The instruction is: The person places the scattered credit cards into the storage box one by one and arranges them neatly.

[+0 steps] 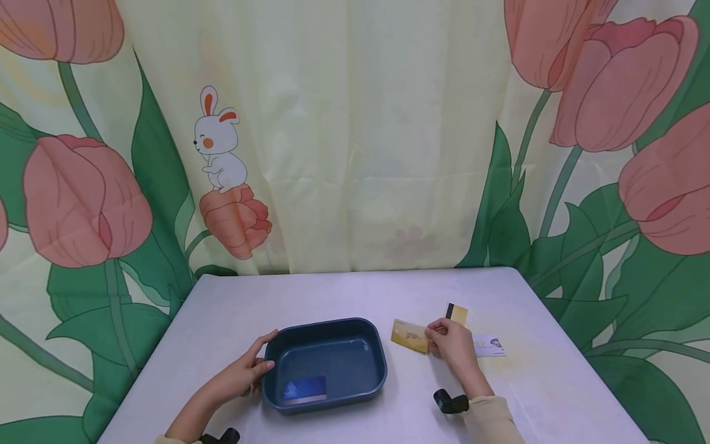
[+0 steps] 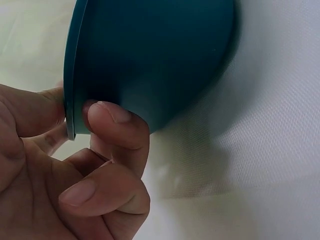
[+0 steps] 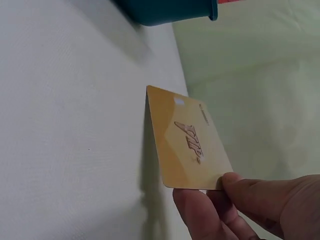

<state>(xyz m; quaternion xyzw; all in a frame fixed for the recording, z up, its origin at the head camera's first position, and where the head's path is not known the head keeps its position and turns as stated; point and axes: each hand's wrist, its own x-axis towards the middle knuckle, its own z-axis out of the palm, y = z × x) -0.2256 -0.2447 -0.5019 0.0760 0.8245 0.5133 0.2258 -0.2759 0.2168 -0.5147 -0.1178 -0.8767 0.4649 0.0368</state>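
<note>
A gold VIP card (image 3: 185,140) is pinched by one short edge between the thumb and fingers of my right hand (image 1: 453,345), held just above the table to the right of the basin. My left hand (image 1: 235,373) grips the left wall of a dark blue basin (image 1: 324,404), thumb at the rim and fingers curled against the outside in the left wrist view. Inside the basin, near its front left, lies a blue card (image 1: 305,390). Beyond the right hand are a yellow card with a dark stripe (image 1: 458,313) and a white card (image 1: 489,346), both partly hidden by that hand.
A white cloth covers the table (image 1: 310,296). Behind it hangs a curtain (image 1: 355,154) printed with tulips and a rabbit. Black wrist-worn devices (image 1: 450,402) sit at both wrists.
</note>
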